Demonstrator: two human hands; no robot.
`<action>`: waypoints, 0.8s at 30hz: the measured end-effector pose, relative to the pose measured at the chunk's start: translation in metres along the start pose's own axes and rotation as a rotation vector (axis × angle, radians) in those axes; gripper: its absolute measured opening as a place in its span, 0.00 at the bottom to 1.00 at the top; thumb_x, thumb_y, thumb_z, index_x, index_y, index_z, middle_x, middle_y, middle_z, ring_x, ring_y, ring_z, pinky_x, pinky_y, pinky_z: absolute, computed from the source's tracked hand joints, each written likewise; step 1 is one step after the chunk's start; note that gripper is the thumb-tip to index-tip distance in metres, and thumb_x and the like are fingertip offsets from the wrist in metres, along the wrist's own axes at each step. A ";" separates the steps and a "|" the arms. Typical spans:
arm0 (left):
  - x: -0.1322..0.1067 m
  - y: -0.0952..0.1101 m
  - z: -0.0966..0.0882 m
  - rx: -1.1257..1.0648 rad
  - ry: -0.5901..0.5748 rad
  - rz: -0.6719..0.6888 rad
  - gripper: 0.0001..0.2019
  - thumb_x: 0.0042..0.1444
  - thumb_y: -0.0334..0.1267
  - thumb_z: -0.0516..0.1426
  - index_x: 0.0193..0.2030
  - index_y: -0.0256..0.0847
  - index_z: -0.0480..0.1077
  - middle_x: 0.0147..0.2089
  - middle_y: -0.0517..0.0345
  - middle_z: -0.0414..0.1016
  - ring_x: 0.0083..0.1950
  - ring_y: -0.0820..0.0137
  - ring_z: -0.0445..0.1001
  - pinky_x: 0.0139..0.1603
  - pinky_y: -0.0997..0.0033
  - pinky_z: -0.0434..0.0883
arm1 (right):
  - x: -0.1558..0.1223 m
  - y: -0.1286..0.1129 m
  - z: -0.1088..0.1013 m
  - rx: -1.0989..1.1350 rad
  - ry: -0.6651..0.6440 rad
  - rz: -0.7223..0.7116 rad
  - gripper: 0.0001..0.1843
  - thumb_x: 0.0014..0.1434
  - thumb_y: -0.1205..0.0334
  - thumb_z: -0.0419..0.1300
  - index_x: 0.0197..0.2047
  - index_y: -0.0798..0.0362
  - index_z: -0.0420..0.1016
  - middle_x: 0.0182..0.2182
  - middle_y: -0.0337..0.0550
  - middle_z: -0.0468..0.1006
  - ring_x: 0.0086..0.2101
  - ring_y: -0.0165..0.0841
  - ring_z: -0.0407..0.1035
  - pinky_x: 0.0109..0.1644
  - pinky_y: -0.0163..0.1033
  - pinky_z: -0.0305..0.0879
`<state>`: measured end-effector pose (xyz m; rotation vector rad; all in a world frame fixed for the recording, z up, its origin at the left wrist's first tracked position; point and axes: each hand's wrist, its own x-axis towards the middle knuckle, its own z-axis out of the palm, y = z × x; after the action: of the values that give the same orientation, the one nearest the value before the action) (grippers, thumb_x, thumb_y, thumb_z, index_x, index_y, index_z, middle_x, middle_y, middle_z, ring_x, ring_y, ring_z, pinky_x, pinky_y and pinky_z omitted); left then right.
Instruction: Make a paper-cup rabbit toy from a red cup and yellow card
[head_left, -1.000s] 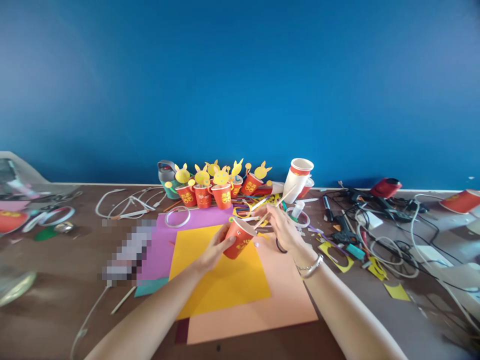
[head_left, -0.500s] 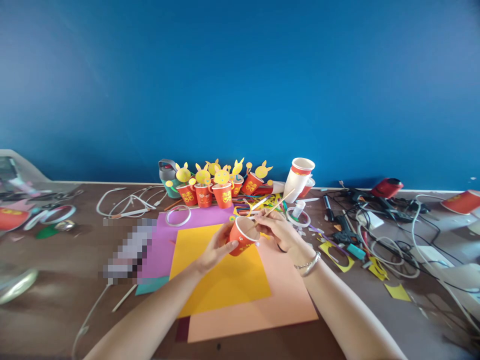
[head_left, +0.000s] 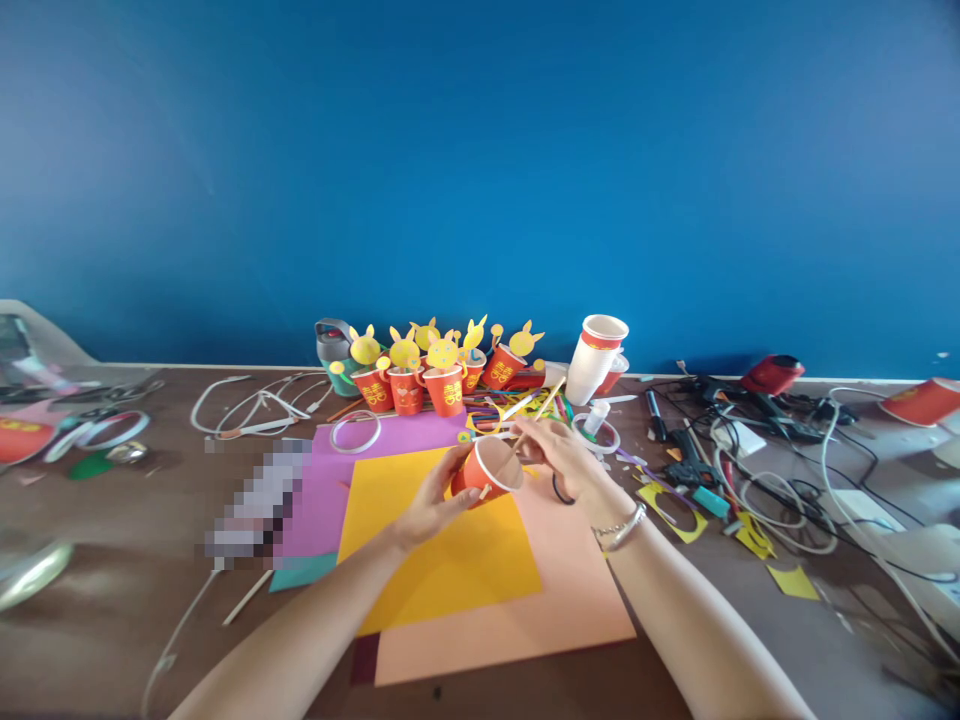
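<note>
My left hand (head_left: 431,497) is wrapped round a small red paper cup (head_left: 486,468), tilted with its white mouth facing right, above the yellow sheet (head_left: 442,560). My right hand (head_left: 561,455) pinches a thin wooden stick (head_left: 541,405) that runs down into the cup's mouth; a short end of the stick shows below the cup's wall. A silver bracelet sits on my right wrist.
Red cups with yellow bunny cutouts (head_left: 431,365) stand in a group at the back. A stack of white cups (head_left: 594,358) leans beside them. Purple (head_left: 397,437) and peach paper (head_left: 555,600) lie under the yellow sheet. Tape rings, a glue gun (head_left: 686,455), cables and paper scraps clutter the right side.
My right hand has pushed the stick further down into the cup, and its tip now pokes out under the cup. The cup has tipped a little more to the right.
</note>
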<state>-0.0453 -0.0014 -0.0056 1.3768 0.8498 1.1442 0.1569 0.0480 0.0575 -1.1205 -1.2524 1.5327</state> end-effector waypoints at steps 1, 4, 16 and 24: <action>0.000 0.001 0.001 0.000 0.007 0.003 0.27 0.52 0.42 0.63 0.58 0.44 0.64 0.58 0.47 0.68 0.59 0.55 0.67 0.58 0.57 0.66 | 0.002 -0.001 -0.002 0.027 0.073 0.002 0.21 0.48 0.43 0.62 0.25 0.55 0.72 0.16 0.33 0.63 0.20 0.25 0.58 0.26 0.34 0.55; -0.002 0.004 0.003 0.018 0.001 0.040 0.30 0.51 0.42 0.64 0.61 0.44 0.63 0.61 0.46 0.66 0.62 0.53 0.63 0.61 0.57 0.64 | 0.003 0.000 -0.003 0.031 0.135 -0.006 0.21 0.47 0.43 0.63 0.24 0.54 0.72 0.17 0.33 0.63 0.21 0.26 0.60 0.26 0.34 0.57; 0.005 -0.003 0.006 -0.102 0.182 0.052 0.31 0.48 0.50 0.63 0.57 0.41 0.64 0.56 0.46 0.70 0.56 0.55 0.69 0.56 0.60 0.67 | -0.014 -0.003 0.008 -0.662 0.245 -0.538 0.12 0.60 0.54 0.56 0.31 0.54 0.68 0.27 0.41 0.70 0.30 0.33 0.65 0.34 0.37 0.59; 0.011 -0.006 0.007 -0.179 0.288 0.094 0.26 0.45 0.44 0.67 0.50 0.42 0.66 0.45 0.52 0.77 0.44 0.63 0.76 0.42 0.68 0.72 | -0.040 -0.002 0.036 -1.164 -0.186 -1.011 0.11 0.63 0.66 0.54 0.49 0.51 0.71 0.37 0.44 0.77 0.39 0.36 0.66 0.46 0.43 0.57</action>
<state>-0.0350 0.0074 -0.0094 1.1303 0.8683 1.4793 0.1321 0.0014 0.0682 -0.6910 -2.4313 0.0521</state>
